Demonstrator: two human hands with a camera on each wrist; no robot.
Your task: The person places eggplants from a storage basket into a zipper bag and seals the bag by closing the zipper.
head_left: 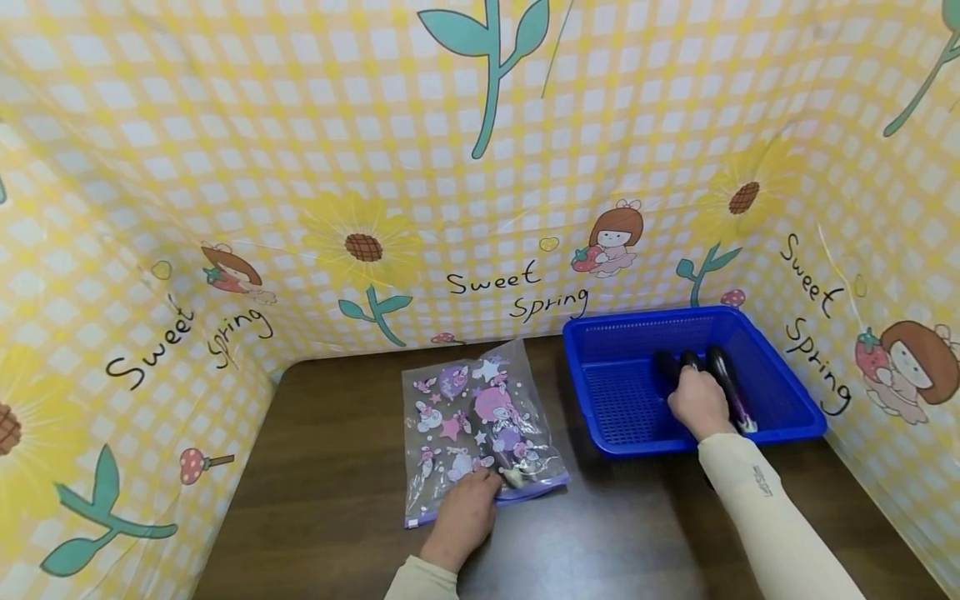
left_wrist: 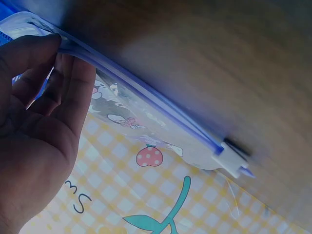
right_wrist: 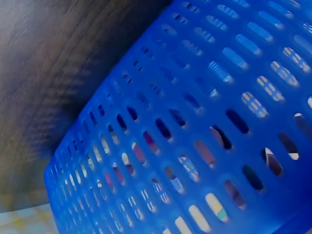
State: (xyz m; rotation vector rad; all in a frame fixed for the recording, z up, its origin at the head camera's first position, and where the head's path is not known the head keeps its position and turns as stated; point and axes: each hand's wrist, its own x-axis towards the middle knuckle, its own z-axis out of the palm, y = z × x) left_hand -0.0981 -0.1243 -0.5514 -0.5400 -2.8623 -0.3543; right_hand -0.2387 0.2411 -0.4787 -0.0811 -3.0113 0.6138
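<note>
A clear zip bag (head_left: 450, 417) with pink and purple cartoon prints lies on the table, one eggplant (head_left: 513, 477) inside it. My left hand (head_left: 463, 510) pinches the bag's purple zip edge between thumb and fingers, and the left wrist view shows the white slider (left_wrist: 231, 159) at one end. Over at the right, my right hand (head_left: 700, 403) reaches into a blue basket (head_left: 615, 446) and grips an eggplant (head_left: 691, 359), mostly hidden under the fingers. Dark eggplants lie on both sides, including one (head_left: 722, 375) to its right. The right wrist view shows mainly the slotted basket wall (right_wrist: 195, 126).
The brown wooden table (head_left: 322, 467) is bordered at the back and sides by a yellow checked cloth (head_left: 465, 208) with printed flowers and figures. The basket stands close to the cloth at the back right, with its raised rim around the eggplants.
</note>
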